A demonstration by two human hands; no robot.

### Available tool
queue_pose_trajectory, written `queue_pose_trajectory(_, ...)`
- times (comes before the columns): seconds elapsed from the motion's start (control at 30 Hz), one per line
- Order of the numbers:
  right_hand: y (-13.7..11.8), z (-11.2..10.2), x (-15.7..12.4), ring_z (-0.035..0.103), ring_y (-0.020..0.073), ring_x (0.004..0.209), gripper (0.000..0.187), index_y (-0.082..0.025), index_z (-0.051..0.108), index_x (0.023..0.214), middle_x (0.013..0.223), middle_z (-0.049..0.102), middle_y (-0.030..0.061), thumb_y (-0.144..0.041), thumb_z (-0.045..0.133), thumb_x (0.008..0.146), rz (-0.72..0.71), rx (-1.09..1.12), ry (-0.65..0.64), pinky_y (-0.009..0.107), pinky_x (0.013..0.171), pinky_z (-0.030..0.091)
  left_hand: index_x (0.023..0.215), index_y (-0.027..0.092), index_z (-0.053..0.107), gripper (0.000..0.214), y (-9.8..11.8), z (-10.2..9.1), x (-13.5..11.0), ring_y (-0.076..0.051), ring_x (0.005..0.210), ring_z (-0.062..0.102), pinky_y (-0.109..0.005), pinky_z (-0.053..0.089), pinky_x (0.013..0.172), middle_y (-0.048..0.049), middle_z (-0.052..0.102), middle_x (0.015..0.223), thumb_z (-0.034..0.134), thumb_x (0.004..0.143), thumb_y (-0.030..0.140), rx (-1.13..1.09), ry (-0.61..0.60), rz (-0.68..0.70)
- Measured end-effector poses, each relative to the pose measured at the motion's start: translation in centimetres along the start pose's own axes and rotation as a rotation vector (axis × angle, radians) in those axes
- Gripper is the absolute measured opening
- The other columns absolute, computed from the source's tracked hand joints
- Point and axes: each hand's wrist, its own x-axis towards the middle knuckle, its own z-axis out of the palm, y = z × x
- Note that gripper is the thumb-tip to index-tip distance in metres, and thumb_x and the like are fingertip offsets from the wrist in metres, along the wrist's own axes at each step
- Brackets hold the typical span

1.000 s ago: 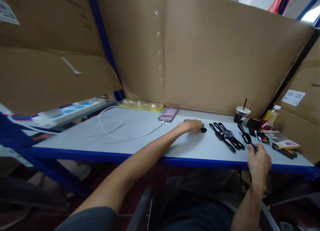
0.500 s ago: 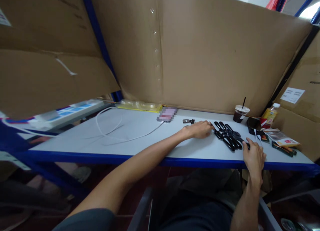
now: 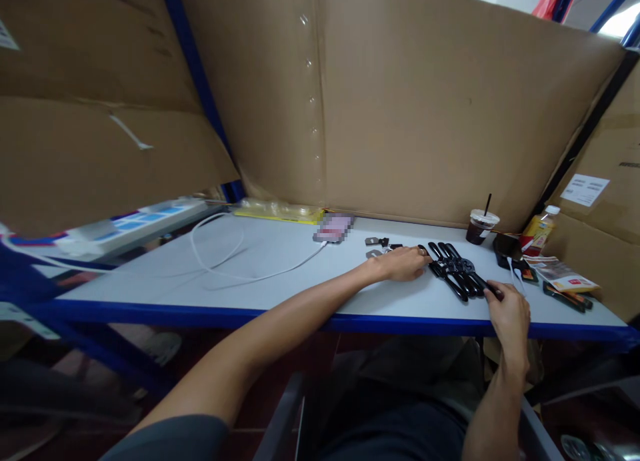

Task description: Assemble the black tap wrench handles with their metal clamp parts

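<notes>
Several black two-handled tools [image 3: 456, 273] with round, wider middles lie side by side in a slanting row on the table. My right hand [image 3: 510, 311] is closed on the near handle end of the rightmost tool [image 3: 484, 282], pinching it between thumb and fingers. At the row's left side rests my left hand [image 3: 406, 264], palm down with a ring on one finger. Its fingers are curled, the tips close against the leftmost tool, and what they hold is hidden beneath them. Flat slotted metal pieces [image 3: 373, 242] lie just beyond my left wrist.
A phone [image 3: 334, 228] on a white cable [image 3: 270, 277] and a yellow-edged clear package [image 3: 280, 212] lie left. To the right stand a lidded drink cup [image 3: 481, 228] and a bottle [image 3: 540, 231], with packets [image 3: 565, 274] nearby. Cardboard [image 3: 400, 114] walls the table [image 3: 165, 288].
My right hand has closed more on the rightmost tool's handle, and that tool has slid left against the others. My left hand has shifted slightly to the right.
</notes>
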Motion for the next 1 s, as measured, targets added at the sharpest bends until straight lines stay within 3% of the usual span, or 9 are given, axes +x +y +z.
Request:
queue_pose_trajectory(0.13,-2.3,-0.6,-0.8,0.059,0.0301,0.105,0.044,-0.011,0.072,0.120,0.116,0.071,0.0169,-0.036,0.044,0.096,-0.047,0.003,0.067,0.039,0.097,0.042,0.128,0.016,0.061,0.034,0.2,-0.2,-0.1,-0.029,0.115,0.064,-0.039,0.052,0.092,-0.0166,0.065,0.130,0.048,0.098,0.021,0.004,0.016,-0.001)
queue_pose_trajectory(0.3,-7.2,-0.8,-2.5,0.058,0.0280,0.108,0.034,-0.014,0.073,0.120,0.116,0.071,0.0128,-0.027,0.048,0.099,-0.154,-0.174,-0.170,0.036,0.096,0.040,0.123,0.016,0.064,0.030,0.1,-0.1,0.0,-0.027,0.109,0.067,-0.038,0.052,0.089,-0.0158,0.068,0.122,0.047,0.099,0.020,0.016,0.040,0.004)
queue_pose_trajectory(0.43,-10.0,-0.6,-3.4,0.059,0.0260,0.111,0.033,-0.017,0.073,0.121,0.118,0.069,0.0114,-0.020,0.048,0.100,-0.203,-0.244,-0.269,0.033,0.094,0.040,0.115,0.015,0.066,0.028,0.1,-0.1,0.2,-0.026,0.106,0.067,-0.036,0.051,0.087,-0.0149,0.069,0.115,0.044,0.104,0.029,0.037,0.059,-0.011)
queue_pose_trajectory(0.6,-11.2,-0.3,-3.9,0.061,0.0224,0.112,0.029,-0.021,0.072,0.121,0.117,0.068,0.0082,-0.022,0.051,0.101,-0.244,-0.169,-0.308,0.029,0.090,0.041,0.111,0.015,0.069,0.038,0.1,0.1,0.5,-0.029,0.103,0.067,-0.036,0.051,0.084,-0.0153,0.071,0.101,0.046,0.105,0.044,0.160,0.110,-0.035)
queue_pose_trajectory(0.83,-11.9,0.1,-3.5,0.067,0.0193,0.090,0.019,-0.022,0.070,0.101,0.107,0.070,0.0060,-0.033,0.055,0.100,-0.091,-0.164,-0.338,0.028,0.071,0.039,0.102,0.014,0.075,0.040,0.4,-0.4,0.6,-0.028,0.092,0.073,-0.034,0.051,0.075,-0.0169,0.075,0.097,0.044,0.106,0.039,0.204,0.007,-0.089)
queue_pose_trajectory(1.0,-12.3,0.3,-3.3,0.069,0.0220,0.093,0.016,-0.023,0.067,0.098,0.104,0.073,0.0057,-0.034,0.056,0.098,-0.066,-0.173,-0.348,0.029,0.070,0.038,0.094,0.010,0.076,0.035,1.9,-0.1,1.4,-0.033,0.090,0.074,-0.038,0.053,0.076,-0.0208,0.075,0.093,0.046,0.100,0.027,0.114,0.061,-0.250)
